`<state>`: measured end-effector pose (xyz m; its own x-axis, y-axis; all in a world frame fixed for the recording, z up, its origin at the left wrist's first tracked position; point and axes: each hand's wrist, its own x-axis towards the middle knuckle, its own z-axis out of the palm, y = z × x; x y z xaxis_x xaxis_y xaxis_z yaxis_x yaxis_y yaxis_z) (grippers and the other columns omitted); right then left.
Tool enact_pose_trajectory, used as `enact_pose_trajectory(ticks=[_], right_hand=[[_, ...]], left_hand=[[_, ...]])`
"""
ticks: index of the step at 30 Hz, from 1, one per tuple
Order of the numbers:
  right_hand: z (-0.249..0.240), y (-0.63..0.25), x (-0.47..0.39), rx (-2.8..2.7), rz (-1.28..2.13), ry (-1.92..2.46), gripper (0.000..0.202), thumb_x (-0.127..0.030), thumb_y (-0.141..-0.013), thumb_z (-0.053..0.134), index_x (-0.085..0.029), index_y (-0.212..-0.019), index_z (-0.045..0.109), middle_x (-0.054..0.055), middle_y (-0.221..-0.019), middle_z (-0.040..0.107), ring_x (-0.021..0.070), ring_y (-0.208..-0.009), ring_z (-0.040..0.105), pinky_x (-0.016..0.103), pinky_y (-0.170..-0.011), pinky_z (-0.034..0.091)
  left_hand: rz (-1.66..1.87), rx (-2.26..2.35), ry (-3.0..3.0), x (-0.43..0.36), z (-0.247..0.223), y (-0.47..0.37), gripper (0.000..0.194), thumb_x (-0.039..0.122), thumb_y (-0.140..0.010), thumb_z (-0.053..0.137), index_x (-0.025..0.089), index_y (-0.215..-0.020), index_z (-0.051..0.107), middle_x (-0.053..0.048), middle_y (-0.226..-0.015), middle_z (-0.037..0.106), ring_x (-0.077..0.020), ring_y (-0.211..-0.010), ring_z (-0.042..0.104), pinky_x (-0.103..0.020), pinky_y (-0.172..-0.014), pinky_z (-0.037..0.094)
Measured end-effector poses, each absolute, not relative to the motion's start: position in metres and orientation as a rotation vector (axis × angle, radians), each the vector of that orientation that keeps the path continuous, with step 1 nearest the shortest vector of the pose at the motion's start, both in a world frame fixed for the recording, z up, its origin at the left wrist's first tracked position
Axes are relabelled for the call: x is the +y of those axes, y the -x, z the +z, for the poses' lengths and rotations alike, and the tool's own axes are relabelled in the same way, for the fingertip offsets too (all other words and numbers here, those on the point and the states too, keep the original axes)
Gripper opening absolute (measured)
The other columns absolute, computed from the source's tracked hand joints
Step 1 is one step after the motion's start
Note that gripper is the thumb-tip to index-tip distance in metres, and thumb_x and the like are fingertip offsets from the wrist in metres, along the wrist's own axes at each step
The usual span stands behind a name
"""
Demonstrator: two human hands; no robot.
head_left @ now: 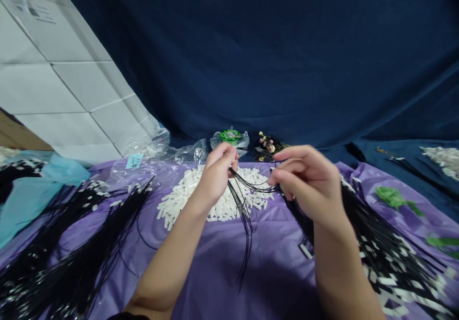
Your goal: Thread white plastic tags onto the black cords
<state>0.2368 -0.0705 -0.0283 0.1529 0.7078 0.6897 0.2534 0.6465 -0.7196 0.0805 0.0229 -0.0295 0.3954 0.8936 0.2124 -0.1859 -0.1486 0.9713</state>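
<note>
My left hand (219, 169) is closed on a small bunch of thin black cords (243, 210), which hang down over the purple cloth. Some cords stretch across to my right hand (304, 174), whose thumb and bent fingers pinch them beside the bunch. Behind and below both hands lies a pile of small white pieces (179, 198) on the purple cloth (215, 267). What the left fingertips cover cannot be made out.
Black cord bundles with white tags lie at the left (93, 253) and right (380, 243). Behind are clear plastic bags (186, 153), a blue label (134, 161), a green round item (230, 136) and small flowers (268, 144). A dark blue curtain (258, 57) hangs behind.
</note>
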Motion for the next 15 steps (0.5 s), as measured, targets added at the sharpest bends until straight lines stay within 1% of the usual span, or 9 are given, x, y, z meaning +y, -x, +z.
enact_pose_trajectory(ticks=[2, 3, 5, 11, 15], right_hand=[[-0.031, -0.229, -0.064, -1.555, 0.051, 1.090, 0.005, -0.018, -0.085, 0.068, -0.021, -0.089, 0.068, -0.003, -0.070, 0.069, 0.0062, -0.053, 0.055, 0.019, -0.052, 0.043], [-0.033, -0.227, -0.061, -1.576, -0.098, 1.150, 0.002, -0.018, -0.085, 0.067, -0.020, -0.084, 0.068, -0.003, -0.071, 0.068, 0.0060, -0.052, 0.053, 0.020, -0.052, 0.042], [-0.034, -0.224, -0.056, -1.560, -0.273, 1.197, 0.005, -0.018, -0.086, 0.064, -0.018, -0.082, 0.067, -0.002, -0.070, 0.068, 0.0059, -0.050, 0.049, 0.020, -0.051, 0.039], [-0.035, -0.222, -0.055, -1.533, -0.351, 1.230, 0.009, -0.020, -0.088, 0.059, -0.019, -0.082, 0.066, -0.001, -0.072, 0.069, 0.0075, -0.051, 0.051, 0.021, -0.052, 0.041], [-0.037, -0.224, -0.055, -1.569, -0.461, 1.241, 0.008, -0.020, -0.090, 0.059, -0.019, -0.085, 0.066, 0.000, -0.074, 0.070, 0.0079, -0.054, 0.055, 0.021, -0.054, 0.041]], left_hand=[[1.048, 0.671, -1.402, 0.020, -0.027, -0.080, 0.024, 0.030, -0.091, 0.051, 0.017, -0.072, 0.047, 0.003, -0.055, 0.039, -0.0080, -0.051, 0.032, -0.021, -0.048, 0.023], [1.035, 0.652, -1.400, 0.019, -0.026, -0.080, 0.024, 0.030, -0.091, 0.051, 0.017, -0.071, 0.046, 0.003, -0.054, 0.038, -0.0080, -0.050, 0.031, -0.021, -0.048, 0.022], [1.012, 0.613, -1.395, 0.016, -0.024, -0.079, 0.025, 0.030, -0.091, 0.050, 0.017, -0.070, 0.046, 0.004, -0.053, 0.035, -0.0080, -0.050, 0.029, -0.022, -0.048, 0.020], [0.971, 0.560, -1.364, 0.012, -0.022, -0.079, 0.024, 0.029, -0.091, 0.049, 0.017, -0.070, 0.046, 0.004, -0.051, 0.033, -0.0081, -0.048, 0.026, -0.023, -0.048, 0.018], [0.969, 0.590, -1.371, 0.013, -0.023, -0.079, 0.025, 0.030, -0.090, 0.050, 0.017, -0.069, 0.046, 0.003, -0.053, 0.034, -0.0087, -0.050, 0.029, -0.022, -0.048, 0.020]])
